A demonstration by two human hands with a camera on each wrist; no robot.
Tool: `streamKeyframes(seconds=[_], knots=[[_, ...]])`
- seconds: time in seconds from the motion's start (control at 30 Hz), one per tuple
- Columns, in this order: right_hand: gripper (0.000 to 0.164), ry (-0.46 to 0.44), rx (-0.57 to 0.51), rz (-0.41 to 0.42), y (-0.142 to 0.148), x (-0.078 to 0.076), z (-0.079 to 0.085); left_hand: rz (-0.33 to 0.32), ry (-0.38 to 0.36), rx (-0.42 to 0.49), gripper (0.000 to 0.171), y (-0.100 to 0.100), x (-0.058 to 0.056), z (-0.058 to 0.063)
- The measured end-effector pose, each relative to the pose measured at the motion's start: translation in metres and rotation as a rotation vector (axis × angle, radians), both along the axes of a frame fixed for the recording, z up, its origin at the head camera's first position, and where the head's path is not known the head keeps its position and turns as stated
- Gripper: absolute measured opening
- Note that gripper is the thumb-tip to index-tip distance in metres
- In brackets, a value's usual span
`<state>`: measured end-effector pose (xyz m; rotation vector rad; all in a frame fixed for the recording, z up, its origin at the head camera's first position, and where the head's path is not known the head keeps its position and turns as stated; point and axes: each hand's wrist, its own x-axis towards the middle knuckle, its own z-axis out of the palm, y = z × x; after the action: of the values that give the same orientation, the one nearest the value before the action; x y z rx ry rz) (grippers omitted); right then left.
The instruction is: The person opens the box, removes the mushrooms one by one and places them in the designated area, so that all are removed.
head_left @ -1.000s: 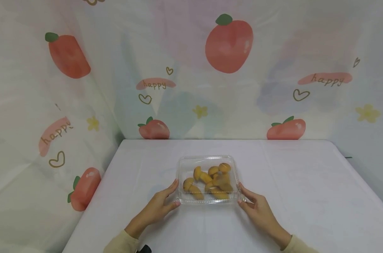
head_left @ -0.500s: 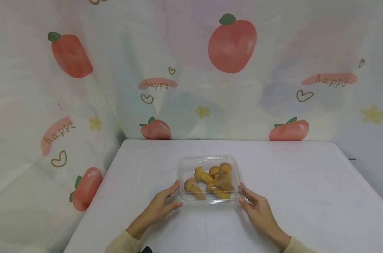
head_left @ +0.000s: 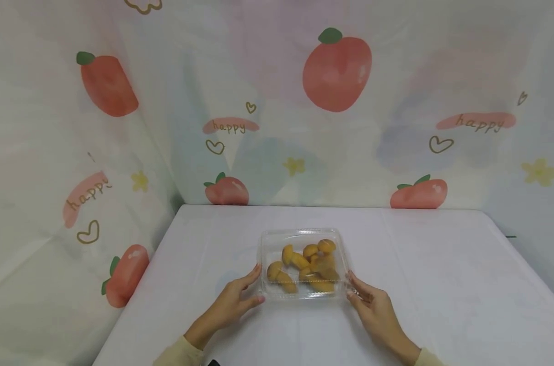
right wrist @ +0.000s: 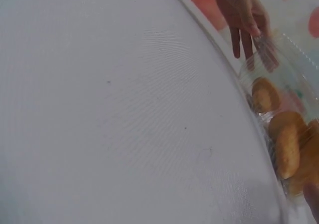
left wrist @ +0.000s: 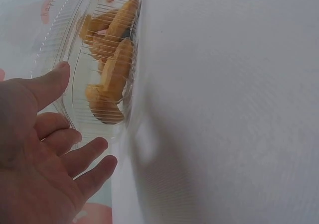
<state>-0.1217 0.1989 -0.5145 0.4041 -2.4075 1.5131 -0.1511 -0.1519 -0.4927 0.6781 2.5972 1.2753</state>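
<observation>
A clear plastic clamshell box (head_left: 272,244) with its lid down is near the middle of the table in the head view. Several yellow-brown mushrooms (head_left: 281,278) lie inside it. My left hand (head_left: 231,303) grips the box's left edge; the left wrist view shows that thumb (left wrist: 57,82) on the rim and fingers below it. At the opposite side, my right hand (head_left: 378,311) pinches the right edge near the front corner. Only a fingertip of the right hand (right wrist: 312,198) shows in the right wrist view. Whether the box's bottom touches the table cannot be told.
A white cloth covers the table (head_left: 441,284). Behind and to the left hang printed curtains (head_left: 277,101) with red fruit, hearts and "happy" lettering. The table's back edge runs along the rear curtain.
The head view has shifted slightly, so the whole scene sits a little lower and further right. Both hands keep their places on the box, with no clear movement of it.
</observation>
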Motion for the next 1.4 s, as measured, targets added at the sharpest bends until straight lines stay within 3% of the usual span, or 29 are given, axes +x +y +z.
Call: streamKeyframes(seconds=[0.23,0.37,0.57,0.73,1.0,1.4], knots=[[0.04,0.072,-0.01,-0.028,-0.005,-0.004,0.0,0.015,0.007,-0.009,0.075,0.002,0.0,0.002],[0.042,0.051,-0.042,-0.034,-0.005,-0.007,0.001,0.022,0.018,-0.017,0.074,0.002,-0.001,0.003],[0.057,-0.019,-0.099,0.045,-0.001,-0.013,0.007,0.021,0.03,-0.015,0.072,0.004,-0.002,0.006],[0.057,-0.047,-0.09,0.104,0.003,-0.017,0.005,0.016,0.027,-0.017,0.072,0.004,-0.004,0.008],[0.044,-0.005,-0.171,0.056,-0.002,-0.016,0.002,0.019,0.03,-0.03,0.073,0.004,-0.003,0.01],[0.051,-0.047,-0.129,0.054,0.0,-0.011,0.005,0.07,0.026,-0.011,0.075,0.001,0.001,0.006]])
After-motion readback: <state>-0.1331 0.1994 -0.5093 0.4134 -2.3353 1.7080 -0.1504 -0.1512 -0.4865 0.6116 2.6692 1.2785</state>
